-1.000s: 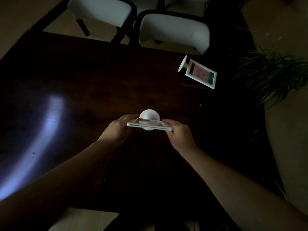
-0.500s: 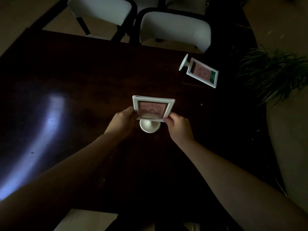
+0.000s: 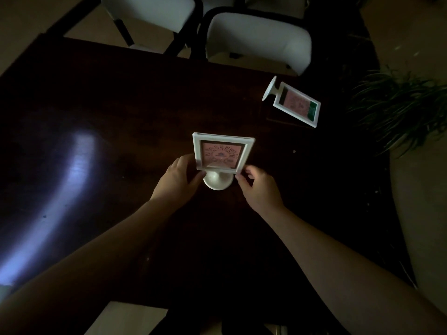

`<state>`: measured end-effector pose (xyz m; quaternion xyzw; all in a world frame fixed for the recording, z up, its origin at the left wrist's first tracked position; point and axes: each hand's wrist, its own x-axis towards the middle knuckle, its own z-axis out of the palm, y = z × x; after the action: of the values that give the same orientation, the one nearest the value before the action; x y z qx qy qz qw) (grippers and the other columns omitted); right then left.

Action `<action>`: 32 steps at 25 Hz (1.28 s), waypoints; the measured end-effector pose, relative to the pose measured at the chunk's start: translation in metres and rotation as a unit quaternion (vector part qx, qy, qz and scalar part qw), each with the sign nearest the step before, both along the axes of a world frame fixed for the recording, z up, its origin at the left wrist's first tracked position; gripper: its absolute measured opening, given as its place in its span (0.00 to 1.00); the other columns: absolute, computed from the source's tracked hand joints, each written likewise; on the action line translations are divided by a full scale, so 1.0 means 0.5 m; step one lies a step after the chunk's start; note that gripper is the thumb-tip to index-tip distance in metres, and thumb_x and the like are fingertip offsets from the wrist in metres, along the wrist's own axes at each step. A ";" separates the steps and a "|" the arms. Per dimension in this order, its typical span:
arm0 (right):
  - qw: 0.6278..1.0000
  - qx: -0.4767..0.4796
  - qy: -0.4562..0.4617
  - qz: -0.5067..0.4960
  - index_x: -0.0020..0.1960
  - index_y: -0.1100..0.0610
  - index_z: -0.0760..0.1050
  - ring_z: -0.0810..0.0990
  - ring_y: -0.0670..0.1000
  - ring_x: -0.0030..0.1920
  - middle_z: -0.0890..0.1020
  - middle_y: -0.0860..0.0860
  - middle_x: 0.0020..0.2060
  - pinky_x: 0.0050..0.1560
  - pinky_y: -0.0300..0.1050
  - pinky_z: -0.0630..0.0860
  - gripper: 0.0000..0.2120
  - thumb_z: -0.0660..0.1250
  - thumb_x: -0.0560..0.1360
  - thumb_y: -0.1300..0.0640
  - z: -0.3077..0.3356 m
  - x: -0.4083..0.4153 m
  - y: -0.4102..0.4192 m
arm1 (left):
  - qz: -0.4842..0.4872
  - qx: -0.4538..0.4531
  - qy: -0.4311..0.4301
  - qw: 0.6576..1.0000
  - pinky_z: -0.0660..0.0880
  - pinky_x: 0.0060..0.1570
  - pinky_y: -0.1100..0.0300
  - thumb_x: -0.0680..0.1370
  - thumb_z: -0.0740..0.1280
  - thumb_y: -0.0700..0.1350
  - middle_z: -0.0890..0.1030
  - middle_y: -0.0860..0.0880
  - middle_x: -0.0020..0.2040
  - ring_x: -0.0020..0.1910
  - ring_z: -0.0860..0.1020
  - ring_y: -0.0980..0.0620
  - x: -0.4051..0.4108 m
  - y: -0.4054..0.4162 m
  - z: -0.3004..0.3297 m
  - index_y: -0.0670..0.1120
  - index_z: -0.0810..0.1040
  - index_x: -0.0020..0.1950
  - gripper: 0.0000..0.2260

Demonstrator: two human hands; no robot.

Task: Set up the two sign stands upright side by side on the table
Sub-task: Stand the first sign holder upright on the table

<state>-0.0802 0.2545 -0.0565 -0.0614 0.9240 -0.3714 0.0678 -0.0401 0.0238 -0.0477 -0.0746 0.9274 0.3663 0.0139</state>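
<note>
Left hand [image 3: 177, 181] pinches the lower-left corner of the near sign stand [image 3: 222, 153]; right hand [image 3: 258, 187] w/ fingertips at the lower-right corner. Stand upright mid-table [image 3: 121, 105] on its round base, vs half a sec ago tilted. Looks light, rigid plastic, top-heavy; best held by frame edges. Second sign stand [image 3: 296, 103] lies flat, far right, well apart.

One sign stand up, one down.

The near sign stand [image 3: 222, 153] stands upright on its round white foot at the middle of the dark table [image 3: 121, 105], its white frame holding a pink card that faces me. The far sign stand [image 3: 294, 102] lies tipped over near the table's far right edge, well apart from the first, foot pointing left, pink card with a green strip facing up.
</note>
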 end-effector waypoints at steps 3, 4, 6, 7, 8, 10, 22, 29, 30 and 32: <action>0.998 0.063 0.000 0.032 0.69 0.56 0.73 0.73 0.54 0.68 0.77 0.54 0.66 0.61 0.48 0.72 0.23 0.62 0.80 0.44 -0.013 0.013 0.013 | 0.005 -0.104 -0.038 0.994 0.66 0.70 0.42 0.76 0.63 0.63 0.70 0.46 0.73 0.74 0.64 0.45 0.031 0.007 -0.023 0.49 0.63 0.74 0.32; 0.996 0.075 -0.006 0.049 0.70 0.55 0.71 0.69 0.54 0.71 0.74 0.54 0.70 0.65 0.50 0.69 0.23 0.61 0.80 0.44 -0.017 0.017 0.015 | -0.004 -0.135 -0.049 0.990 0.59 0.73 0.39 0.76 0.62 0.65 0.66 0.46 0.76 0.77 0.58 0.44 0.041 0.012 -0.031 0.49 0.60 0.76 0.34; 0.990 0.112 -0.013 0.089 0.74 0.55 0.67 0.60 0.53 0.76 0.68 0.53 0.75 0.70 0.52 0.64 0.27 0.59 0.81 0.42 -0.023 0.024 0.018 | -0.030 -0.187 -0.071 0.979 0.50 0.74 0.36 0.75 0.59 0.68 0.58 0.46 0.80 0.80 0.46 0.44 0.057 0.025 -0.046 0.49 0.55 0.79 0.38; 0.984 0.136 -0.010 0.112 0.75 0.55 0.65 0.57 0.53 0.77 0.65 0.53 0.76 0.72 0.53 0.61 0.29 0.57 0.80 0.41 -0.026 0.026 0.020 | -0.044 -0.212 -0.078 0.973 0.48 0.74 0.35 0.75 0.56 0.70 0.55 0.47 0.81 0.79 0.42 0.43 0.063 0.031 -0.053 0.49 0.52 0.80 0.40; 0.977 0.161 -0.004 0.138 0.77 0.55 0.62 0.54 0.53 0.78 0.63 0.53 0.77 0.74 0.53 0.59 0.31 0.56 0.80 0.39 -0.028 0.029 0.022 | -0.058 -0.235 -0.081 0.967 0.47 0.74 0.34 0.74 0.54 0.71 0.53 0.46 0.81 0.79 0.41 0.43 0.068 0.038 -0.059 0.49 0.50 0.80 0.41; 0.961 0.204 0.007 0.185 0.79 0.55 0.57 0.50 0.53 0.79 0.58 0.53 0.79 0.76 0.54 0.53 0.35 0.52 0.79 0.35 -0.033 0.035 0.024 | -0.088 -0.269 -0.079 0.956 0.46 0.74 0.34 0.74 0.51 0.73 0.51 0.46 0.82 0.79 0.39 0.42 0.077 0.049 -0.067 0.50 0.47 0.80 0.42; 0.923 0.247 -0.006 0.296 0.80 0.51 0.40 0.36 0.47 0.78 0.44 0.50 0.80 0.75 0.50 0.37 0.42 0.38 0.75 0.26 -0.071 0.025 0.005 | -0.145 -0.309 -0.091 0.936 0.44 0.75 0.35 0.73 0.44 0.75 0.40 0.50 0.81 0.78 0.36 0.44 0.074 0.093 -0.099 0.52 0.40 0.81 0.43; 0.918 0.233 0.009 0.320 0.80 0.53 0.40 0.37 0.48 0.78 0.43 0.51 0.80 0.76 0.51 0.38 0.39 0.36 0.77 0.31 -0.083 0.013 0.006 | -0.104 -0.298 -0.096 0.944 0.46 0.75 0.35 0.76 0.41 0.72 0.40 0.53 0.81 0.79 0.39 0.44 0.081 0.104 -0.106 0.55 0.40 0.80 0.37; 0.917 0.232 0.012 0.324 0.80 0.53 0.41 0.38 0.49 0.78 0.44 0.51 0.80 0.76 0.51 0.38 0.37 0.36 0.78 0.33 -0.083 0.012 0.004 | -0.096 -0.294 -0.096 0.946 0.45 0.75 0.35 0.76 0.39 0.71 0.40 0.53 0.81 0.79 0.39 0.44 0.083 0.103 -0.106 0.55 0.41 0.80 0.36; 0.912 0.232 0.022 0.337 0.80 0.53 0.41 0.39 0.49 0.78 0.45 0.52 0.80 0.76 0.52 0.39 0.33 0.39 0.80 0.37 -0.082 0.005 -0.002 | -0.081 -0.288 -0.096 0.949 0.45 0.75 0.36 0.77 0.38 0.70 0.40 0.54 0.81 0.79 0.39 0.44 0.084 0.098 -0.105 0.56 0.42 0.80 0.35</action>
<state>-0.0778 0.2535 -0.0974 -0.3594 0.9100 -0.1000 0.1809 0.0020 0.0731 -0.1003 -0.0350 0.9906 0.0725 0.1108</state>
